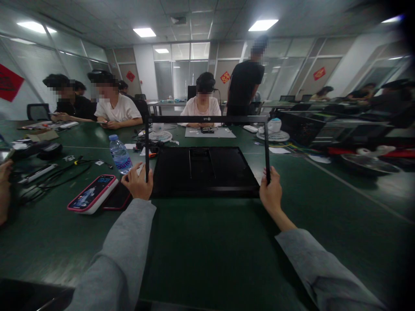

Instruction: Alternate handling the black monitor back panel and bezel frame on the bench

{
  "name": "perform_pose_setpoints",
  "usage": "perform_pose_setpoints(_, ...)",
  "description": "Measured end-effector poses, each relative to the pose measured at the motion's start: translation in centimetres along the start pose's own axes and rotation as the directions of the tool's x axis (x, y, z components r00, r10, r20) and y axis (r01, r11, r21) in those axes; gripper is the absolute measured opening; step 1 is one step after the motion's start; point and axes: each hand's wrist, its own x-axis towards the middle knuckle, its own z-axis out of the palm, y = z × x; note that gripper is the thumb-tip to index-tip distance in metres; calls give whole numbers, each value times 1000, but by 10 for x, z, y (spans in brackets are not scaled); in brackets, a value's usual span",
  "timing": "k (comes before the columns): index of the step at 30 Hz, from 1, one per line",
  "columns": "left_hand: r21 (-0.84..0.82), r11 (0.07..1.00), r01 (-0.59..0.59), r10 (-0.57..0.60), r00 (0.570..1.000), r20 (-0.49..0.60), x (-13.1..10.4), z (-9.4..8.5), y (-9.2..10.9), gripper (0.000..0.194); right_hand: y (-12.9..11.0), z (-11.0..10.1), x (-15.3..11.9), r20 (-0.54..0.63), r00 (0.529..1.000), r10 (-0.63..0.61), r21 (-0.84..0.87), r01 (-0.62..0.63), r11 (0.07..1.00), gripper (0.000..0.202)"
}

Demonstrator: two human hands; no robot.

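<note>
A thin black frame (181,119) with an LG logo on its top bar is held upright over the green table (207,255). My left hand (139,182) is closed on its left side, and my right hand (271,190) grips the right side. Through the frame's opening, a flat black panel (171,170) with a raised middle section shows, lying on the table. The frame's bottom bar is hard to tell apart from the panel's front edge.
Left of my left hand are a water bottle (119,154), a pink-rimmed phone (92,194) and cables (61,175). Small white fans (160,136) stand beyond. At the right lies a metal bowl (369,163). Several people are around the table; another person's hand (4,190) shows at far left.
</note>
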Motion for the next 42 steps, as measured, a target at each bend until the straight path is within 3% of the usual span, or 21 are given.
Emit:
perform_pose_setpoints(6,-35,999,-31,26,993,-111,0,1,-4,41,-4,-2,0,-21,998,59,-16,-59,998,45)
perform_pose_setpoints(10,-44,997,-62,56,991,-124,-1,2,-5,41,-5,-3,0,-25,997,75,-28,-75,997,45)
perform_pose_setpoints(19,-13,1000,-27,27,999,18,0,1,1,35,5,-1,2,71,996,51,-33,-49,998,55)
perform_pose_setpoints(26,48,998,-47,41,993,110,-3,5,-1,32,14,4,3,173,979,105,-99,-89,991,57)
perform_pose_setpoints(42,96,995,-23,0,972,237,-6,11,-7,27,38,14,3,296,945,138,-214,-75,974,60)
